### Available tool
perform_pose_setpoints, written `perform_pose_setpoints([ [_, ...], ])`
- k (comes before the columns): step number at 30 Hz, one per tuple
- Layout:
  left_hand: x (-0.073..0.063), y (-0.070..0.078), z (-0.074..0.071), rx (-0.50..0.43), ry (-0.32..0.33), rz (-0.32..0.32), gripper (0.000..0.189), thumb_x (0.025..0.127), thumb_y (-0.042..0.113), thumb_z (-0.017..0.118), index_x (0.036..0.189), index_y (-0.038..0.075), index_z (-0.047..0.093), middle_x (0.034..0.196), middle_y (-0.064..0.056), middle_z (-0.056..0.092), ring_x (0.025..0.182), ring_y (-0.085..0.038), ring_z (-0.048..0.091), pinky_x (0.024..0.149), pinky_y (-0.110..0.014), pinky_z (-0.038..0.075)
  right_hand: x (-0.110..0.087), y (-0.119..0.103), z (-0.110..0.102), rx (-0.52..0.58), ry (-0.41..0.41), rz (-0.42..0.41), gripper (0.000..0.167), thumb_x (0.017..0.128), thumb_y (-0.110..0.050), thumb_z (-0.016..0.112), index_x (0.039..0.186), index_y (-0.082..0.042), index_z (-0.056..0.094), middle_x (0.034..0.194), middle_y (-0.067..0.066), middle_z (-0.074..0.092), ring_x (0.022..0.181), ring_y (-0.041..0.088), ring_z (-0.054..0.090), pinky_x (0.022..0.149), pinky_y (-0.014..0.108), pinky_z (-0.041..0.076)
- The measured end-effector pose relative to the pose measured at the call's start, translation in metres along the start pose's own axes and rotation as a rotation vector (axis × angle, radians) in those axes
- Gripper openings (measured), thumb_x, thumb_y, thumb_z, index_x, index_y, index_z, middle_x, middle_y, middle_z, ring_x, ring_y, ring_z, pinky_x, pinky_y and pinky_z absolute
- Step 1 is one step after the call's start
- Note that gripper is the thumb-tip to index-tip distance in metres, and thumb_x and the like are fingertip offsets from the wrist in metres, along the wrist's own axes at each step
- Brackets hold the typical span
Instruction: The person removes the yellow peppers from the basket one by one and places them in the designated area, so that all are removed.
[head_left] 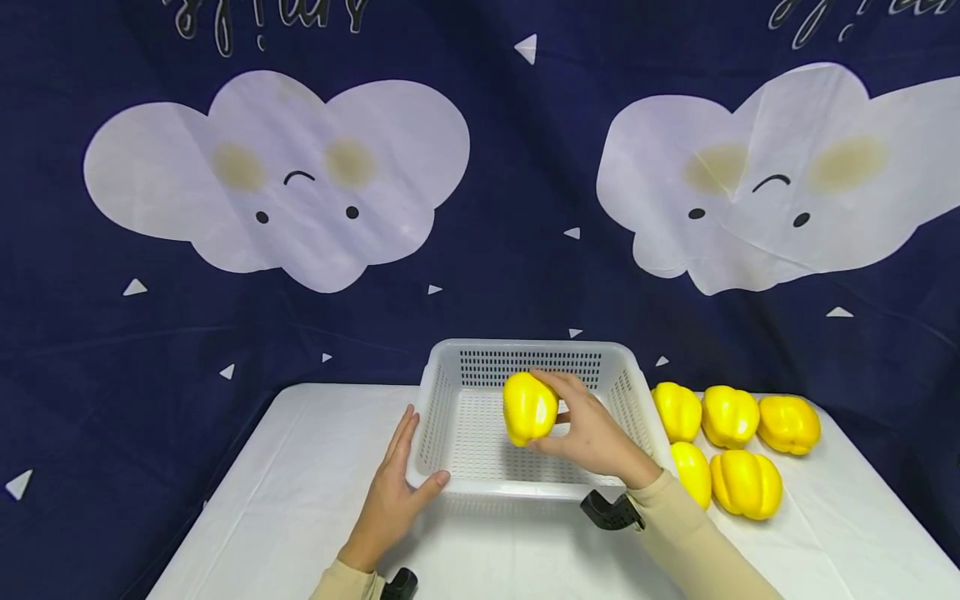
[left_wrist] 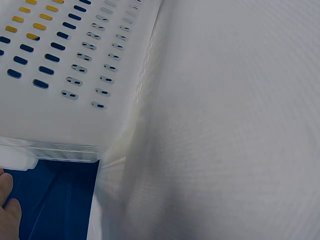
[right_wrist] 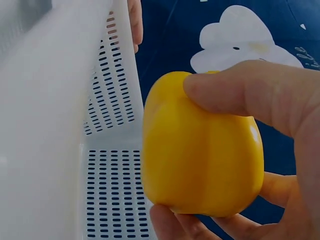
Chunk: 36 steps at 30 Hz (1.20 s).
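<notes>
In the head view my right hand (head_left: 596, 429) pinches a yellow bell pepper (head_left: 530, 408) between thumb and fingers, above the inside of a white perforated plastic basket (head_left: 517, 487). Up close, the right wrist view has the thumb over one side of the pepper (right_wrist: 202, 150) and fingertips on the opposite side. My left hand (head_left: 393, 492) lies against the basket's left front corner, fingers extended along the left side and the thumb near the front rim. Only some fingers (left_wrist: 10, 215) of it show in the left wrist view, beside the basket wall (left_wrist: 60, 120).
Several more yellow bell peppers (head_left: 746, 485) stand in two rows just right of the basket, on a table with a white cloth (head_left: 300, 475). Behind the table hangs a dark blue curtain (head_left: 517, 167) printed with clouds.
</notes>
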<state>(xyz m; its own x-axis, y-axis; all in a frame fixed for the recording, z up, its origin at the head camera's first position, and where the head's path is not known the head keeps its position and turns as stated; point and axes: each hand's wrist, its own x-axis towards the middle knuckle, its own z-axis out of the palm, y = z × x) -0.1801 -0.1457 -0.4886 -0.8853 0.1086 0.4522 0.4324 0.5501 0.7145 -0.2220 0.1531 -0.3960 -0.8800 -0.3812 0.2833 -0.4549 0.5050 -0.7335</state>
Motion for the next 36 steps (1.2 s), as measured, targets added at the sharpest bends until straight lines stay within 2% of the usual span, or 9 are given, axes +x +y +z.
perform_pose_setpoints([
  [9, 0.0, 0.001, -0.001, -0.014, 0.004, 0.002, 0.089, 0.09, 0.034, 0.074, 0.159, 0.005, 0.026, 0.167, -0.004, 0.018, 0.149, -0.035, 0.025, 0.115, -0.06, 0.026, -0.02, 0.004, -0.008, -0.032, 0.1, -0.027, 0.089, 0.071, -0.014, 0.088, 0.15, -0.016, 0.046, 0.144, 0.005, 0.045, 0.122, 0.024, 0.053, 0.088, 0.037, 0.057],
  [13, 0.001, 0.002, -0.001, -0.011, 0.004, 0.004, 0.089, 0.09, 0.037, 0.073, 0.159, 0.005, 0.026, 0.167, -0.004, 0.018, 0.149, -0.035, 0.025, 0.115, -0.06, 0.027, -0.029, 0.006, -0.012, -0.041, 0.117, 0.0, 0.091, 0.07, -0.012, 0.087, 0.15, -0.019, 0.046, 0.145, 0.002, 0.044, 0.124, 0.022, 0.052, 0.088, 0.037, 0.057],
  [20, 0.0, 0.003, -0.002, 0.002, 0.002, 0.003, 0.089, 0.091, 0.037, 0.073, 0.158, 0.004, 0.026, 0.167, -0.005, 0.018, 0.149, -0.036, 0.026, 0.115, -0.061, 0.028, -0.043, 0.01, -0.022, -0.077, 0.161, 0.041, 0.091, 0.069, -0.009, 0.085, 0.151, -0.015, 0.044, 0.146, 0.004, 0.043, 0.123, 0.022, 0.052, 0.09, 0.045, 0.055],
  [28, 0.0, 0.002, -0.002, 0.0, 0.0, 0.001, 0.089, 0.091, 0.037, 0.073, 0.159, 0.004, 0.026, 0.167, -0.005, 0.018, 0.149, -0.035, 0.025, 0.115, -0.06, 0.027, -0.059, 0.015, -0.034, -0.107, 0.191, 0.056, 0.092, 0.07, -0.007, 0.084, 0.152, -0.019, 0.043, 0.149, 0.005, 0.042, 0.125, 0.021, 0.048, 0.089, 0.048, 0.054],
  [36, 0.0, 0.001, 0.0, -0.005, 0.003, -0.009, 0.088, 0.09, 0.031, 0.074, 0.159, 0.006, 0.026, 0.167, -0.003, 0.017, 0.149, -0.035, 0.026, 0.115, -0.061, 0.027, -0.073, 0.019, -0.043, -0.163, 0.228, 0.051, 0.096, 0.069, -0.007, 0.087, 0.152, -0.022, 0.042, 0.147, 0.006, 0.044, 0.125, 0.021, 0.048, 0.087, 0.042, 0.056],
])
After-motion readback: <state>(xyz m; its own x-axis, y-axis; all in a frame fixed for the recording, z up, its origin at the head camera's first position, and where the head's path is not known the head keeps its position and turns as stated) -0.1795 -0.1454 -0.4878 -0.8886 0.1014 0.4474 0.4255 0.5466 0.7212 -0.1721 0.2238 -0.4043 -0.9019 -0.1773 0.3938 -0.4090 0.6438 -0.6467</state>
